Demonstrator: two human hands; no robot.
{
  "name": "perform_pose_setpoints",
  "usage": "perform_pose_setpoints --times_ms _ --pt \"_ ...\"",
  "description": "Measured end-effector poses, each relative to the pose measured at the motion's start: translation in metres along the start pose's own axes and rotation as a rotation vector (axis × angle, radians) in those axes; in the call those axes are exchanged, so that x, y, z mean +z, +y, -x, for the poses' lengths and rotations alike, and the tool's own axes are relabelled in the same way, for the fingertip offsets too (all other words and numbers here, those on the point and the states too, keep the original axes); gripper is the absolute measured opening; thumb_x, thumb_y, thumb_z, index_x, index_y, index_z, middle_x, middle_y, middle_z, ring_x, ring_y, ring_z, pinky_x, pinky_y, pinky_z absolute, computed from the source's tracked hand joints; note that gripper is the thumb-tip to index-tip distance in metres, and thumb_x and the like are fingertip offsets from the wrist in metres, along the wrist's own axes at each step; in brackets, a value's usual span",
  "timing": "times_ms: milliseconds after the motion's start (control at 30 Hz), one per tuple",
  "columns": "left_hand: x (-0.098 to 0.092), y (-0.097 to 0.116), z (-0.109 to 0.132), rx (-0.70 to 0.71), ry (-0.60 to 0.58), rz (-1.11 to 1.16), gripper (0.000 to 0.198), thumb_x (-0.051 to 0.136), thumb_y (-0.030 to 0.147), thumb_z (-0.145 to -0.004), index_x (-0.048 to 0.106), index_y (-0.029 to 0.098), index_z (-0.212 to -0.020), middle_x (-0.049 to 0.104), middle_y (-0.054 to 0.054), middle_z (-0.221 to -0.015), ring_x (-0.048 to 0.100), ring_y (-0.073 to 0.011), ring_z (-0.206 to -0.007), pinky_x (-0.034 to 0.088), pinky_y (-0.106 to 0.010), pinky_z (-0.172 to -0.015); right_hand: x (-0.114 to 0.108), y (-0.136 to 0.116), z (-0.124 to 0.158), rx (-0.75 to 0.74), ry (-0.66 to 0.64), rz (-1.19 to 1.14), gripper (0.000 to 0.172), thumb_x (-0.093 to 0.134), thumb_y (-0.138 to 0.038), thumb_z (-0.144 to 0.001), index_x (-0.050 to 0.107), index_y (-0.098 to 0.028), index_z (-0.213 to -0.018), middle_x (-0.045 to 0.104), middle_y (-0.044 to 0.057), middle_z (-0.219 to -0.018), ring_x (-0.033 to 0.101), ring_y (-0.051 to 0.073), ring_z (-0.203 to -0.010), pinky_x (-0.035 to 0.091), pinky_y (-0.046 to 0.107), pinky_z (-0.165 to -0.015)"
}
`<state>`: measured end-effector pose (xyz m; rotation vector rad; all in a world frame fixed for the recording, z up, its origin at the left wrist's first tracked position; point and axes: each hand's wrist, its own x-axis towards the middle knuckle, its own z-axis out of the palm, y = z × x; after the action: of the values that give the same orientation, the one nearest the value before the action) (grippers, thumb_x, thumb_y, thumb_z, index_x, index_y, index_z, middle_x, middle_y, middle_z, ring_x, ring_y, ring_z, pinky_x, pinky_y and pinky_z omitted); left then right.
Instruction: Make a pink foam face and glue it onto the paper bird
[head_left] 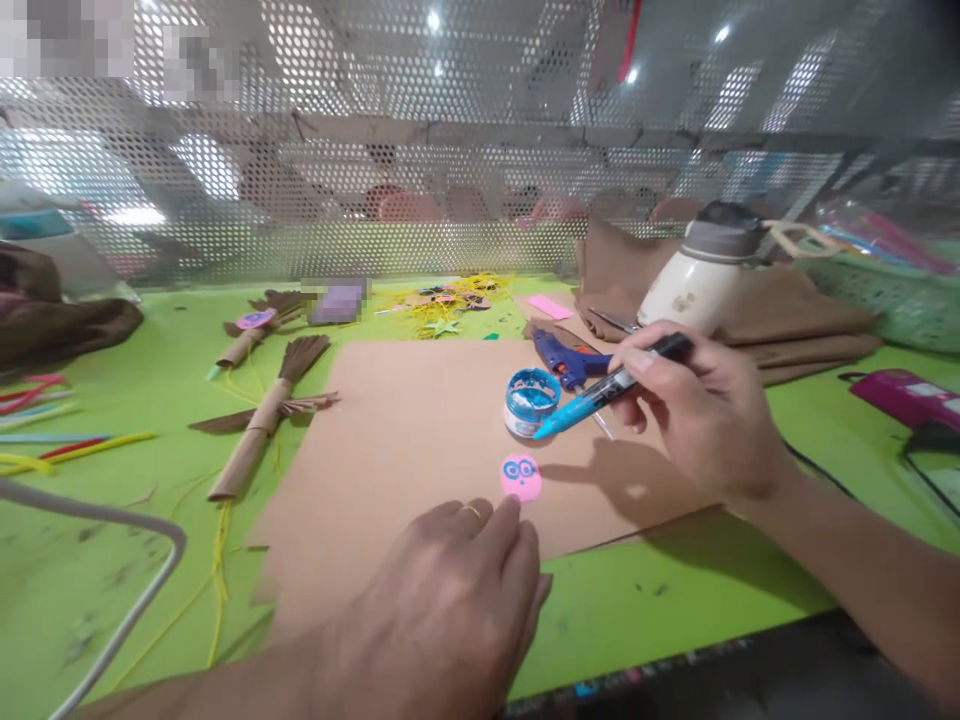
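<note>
My right hand (pixel 709 415) is closed around a marker (pixel 592 397) with a bright blue front part and a black back end. Its tip points down-left, by the front of a small jar (pixel 517 412) with blue paint around its inside. Below the jar, a round pink paper disc (pixel 531 485) lies on a brown sheet (pixel 405 420); two blue ringed eyes and a small dot are drawn on it. My left hand (pixel 457 590) rests palm down, its fingers bent together, with a fingertip holding the disc's lower edge. Its palm side is hidden.
Behind the jar lies a blue glue gun (pixel 559 358). Left of the sheet are rolled-paper figures (pixel 259 425) with yellow strings. A white bottle (pixel 697 270) and folded brown cloth (pixel 810 315) stand back right. A magenta tool (pixel 900 400) lies right; a white cable (pixel 150 590) curves front left.
</note>
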<state>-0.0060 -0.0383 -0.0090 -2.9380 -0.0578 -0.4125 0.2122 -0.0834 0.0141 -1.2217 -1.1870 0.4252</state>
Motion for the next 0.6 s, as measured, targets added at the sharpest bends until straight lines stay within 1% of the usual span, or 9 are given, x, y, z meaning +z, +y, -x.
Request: perform_pose_setpoints --times_ms 67,133,233,300,433,600 --pt "0.001 0.000 0.000 -0.021 0.005 0.014 0.008 0.047 0.017 -0.084 0.053 0.017 -0.079 0.056 -0.005 -0.074 0.053 -0.0204 -0.068 0.046 -0.035 -0.057 -0.002 0.001 -0.003 -0.027 0.045 -0.048 0.010 0.054 -0.021 -0.083 0.058 -0.018 -0.074 0.053 -0.003 -0.052 0.051 0.011 -0.047 0.036 0.025 -0.041" --pt "0.001 -0.001 -0.001 -0.026 0.015 0.036 0.009 0.046 0.016 -0.084 0.053 0.017 -0.079 0.056 -0.006 -0.073 0.054 -0.0222 -0.074 0.047 -0.038 -0.065 -0.003 0.001 -0.007 -0.046 0.061 -0.071 0.011 0.053 -0.019 -0.083 0.058 -0.019 -0.074 0.052 -0.004 -0.052 0.050 0.011 -0.046 0.035 0.025 -0.040" --pt "0.000 -0.003 -0.003 0.006 0.042 0.053 0.009 0.046 0.013 -0.084 0.054 0.016 -0.080 0.057 -0.007 -0.075 0.055 -0.0235 -0.082 0.048 -0.043 -0.078 -0.004 0.001 -0.010 -0.072 0.076 -0.087 0.012 0.051 -0.018 -0.084 0.058 -0.019 -0.073 0.052 -0.004 -0.051 0.049 0.011 -0.045 0.036 0.025 -0.040" --pt "0.001 -0.004 -0.002 0.033 0.049 0.056 0.010 0.046 0.012 -0.084 0.055 0.015 -0.080 0.058 -0.007 -0.076 0.056 -0.0232 -0.085 0.046 -0.043 -0.084 -0.005 0.001 -0.012 -0.090 0.096 -0.090 0.012 0.051 -0.019 -0.084 0.058 -0.018 -0.074 0.052 -0.004 -0.050 0.050 0.011 -0.045 0.036 0.025 -0.040" --pt "0.002 -0.003 -0.001 0.032 0.044 0.052 0.013 0.043 0.012 -0.085 0.055 0.015 -0.080 0.058 -0.008 -0.076 0.057 -0.0225 -0.083 0.048 -0.042 -0.082 -0.007 0.005 -0.013 -0.104 0.128 -0.088 0.011 0.051 -0.020 -0.084 0.058 -0.019 -0.076 0.053 -0.004 -0.052 0.050 0.010 -0.045 0.037 0.024 -0.040" --pt "0.002 0.001 -0.002 -0.016 0.056 0.067 0.017 0.042 0.016 -0.087 0.057 0.015 -0.079 0.058 -0.008 -0.072 0.056 -0.0224 -0.078 0.046 -0.045 -0.081 -0.006 0.009 -0.013 -0.083 0.127 -0.071 0.010 0.054 -0.023 -0.083 0.058 -0.019 -0.076 0.053 -0.004 -0.051 0.052 0.011 -0.045 0.038 0.024 -0.040"
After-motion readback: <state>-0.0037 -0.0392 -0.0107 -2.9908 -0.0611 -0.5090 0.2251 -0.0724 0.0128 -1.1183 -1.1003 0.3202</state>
